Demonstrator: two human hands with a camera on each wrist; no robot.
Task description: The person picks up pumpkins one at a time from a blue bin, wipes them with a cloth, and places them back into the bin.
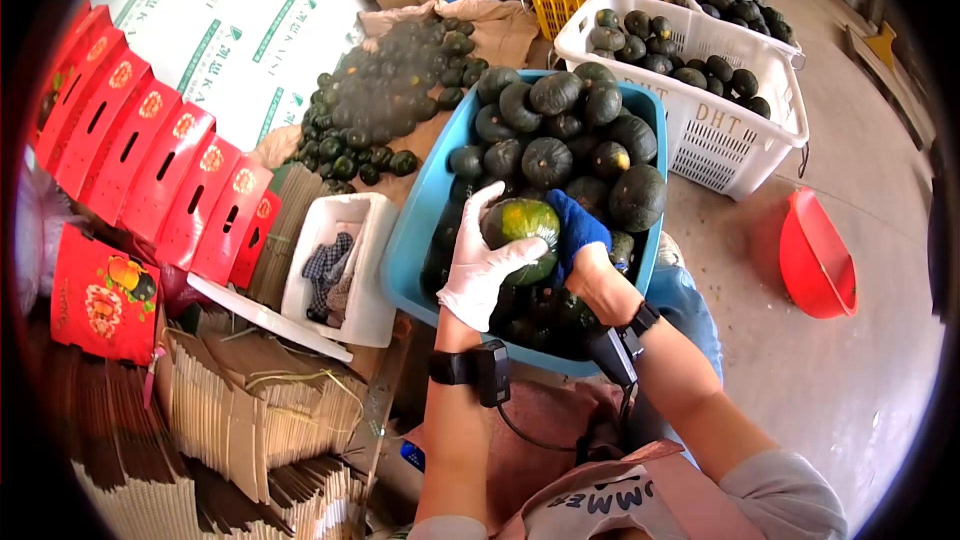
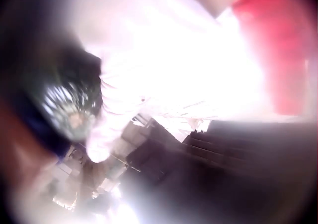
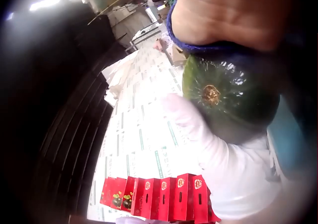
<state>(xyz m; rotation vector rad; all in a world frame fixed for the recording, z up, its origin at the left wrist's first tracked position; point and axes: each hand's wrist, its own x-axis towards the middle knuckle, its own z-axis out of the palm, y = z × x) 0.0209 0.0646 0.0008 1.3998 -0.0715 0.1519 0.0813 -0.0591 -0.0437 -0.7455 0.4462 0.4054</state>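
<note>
A green pumpkin (image 1: 527,223) with a yellow-orange patch is held over the blue tub (image 1: 405,265). My left hand (image 1: 476,265), in a white glove, grips it from the left, thumb across its near side. On the other side my bare-wristed right hand (image 1: 597,283) holds a blue cloth (image 1: 578,225) against the skin; the cloth hides its fingers. In the right wrist view the pumpkin (image 3: 231,102) shows its brown stem scar, with the gloved thumb beside it. Glare washes out much of the glove (image 2: 164,60) in the left wrist view. More dark green pumpkins (image 1: 548,162) fill the tub.
White crates (image 1: 725,145) and a yellow crate (image 1: 555,12) of pumpkins stand behind. A foam box (image 1: 375,275) with cloths is left of the tub, near red cartons (image 1: 185,190) and flattened cardboard (image 1: 215,410). Smaller pumpkins (image 1: 375,90) lie on sacking. A red basin (image 1: 815,260) sits right.
</note>
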